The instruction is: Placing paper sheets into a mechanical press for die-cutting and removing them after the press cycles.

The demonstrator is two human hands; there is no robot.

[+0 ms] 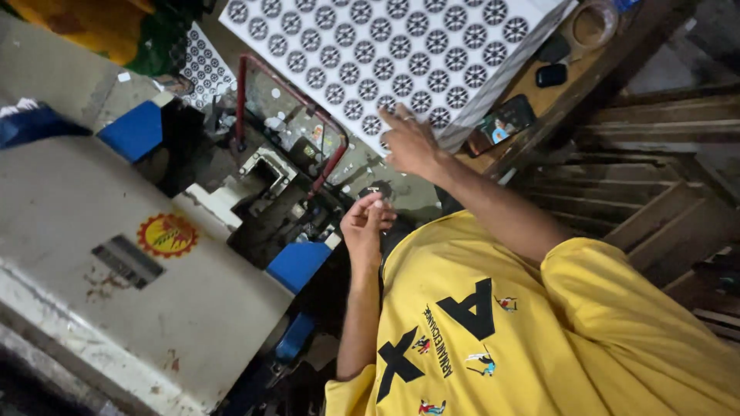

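My right hand (410, 141) spread, fingertips on white perforated sheet with round cut patterns (385, 46) lying on tabletop. My left hand (367, 222) pinches small pale piece, near grey press machine (139, 262).

I see my two hands: my left hand (368, 223) and my right hand (411, 142). There is one white sheet (401, 54) printed with many round patterned discs, too many to count. One phone (501, 123) with a lit screen, two small dark objects (552, 63) and one round tape roll (593, 25) lie on one wooden worktop (539, 96). One press machine (139, 254) carries three blue blocks (135, 129).
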